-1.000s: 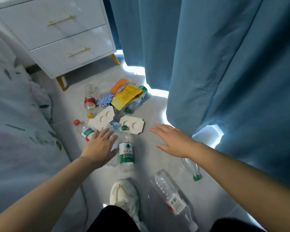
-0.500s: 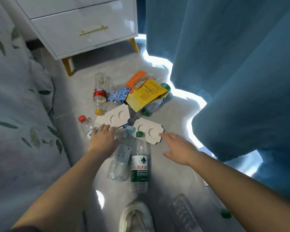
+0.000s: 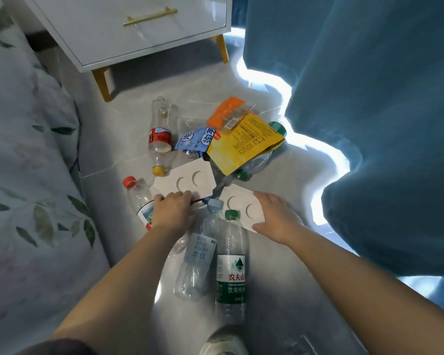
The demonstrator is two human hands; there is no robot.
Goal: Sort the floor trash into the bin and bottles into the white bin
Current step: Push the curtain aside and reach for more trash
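A shoe [image 3: 223, 344] is cut off at the bottom edge. Just past it two bottles lie side by side on the floor [image 3: 269, 316], the green-label bottle [image 3: 230, 272] and the pale bottle [image 3: 198, 260], caps pointing away. Beyond them the left grip [image 3: 173, 213] curls onto the near edge of the left card [image 3: 187, 179]; whether it has pinched the card I cannot tell. The right grip [image 3: 277, 216] lies open and flat on the right card [image 3: 237, 204], clamped on nothing.

Both cards sit flush on smooth floor. I'd expect fingers to slip, or a dragged card to send the round bottles rolling toward the bed [image 3: 23, 175] or curtain [image 3: 369, 98].

A red-cap bottle [image 3: 139, 198] is half hidden behind the left grip. Farther off, a yellow packet [image 3: 244, 144] covers most of another bottle and could slide if that is pulled. An orange wrapper [image 3: 226, 111] and a red-label bottle [image 3: 160, 134] lie near the nightstand [image 3: 128, 29]. Neither bin shows.
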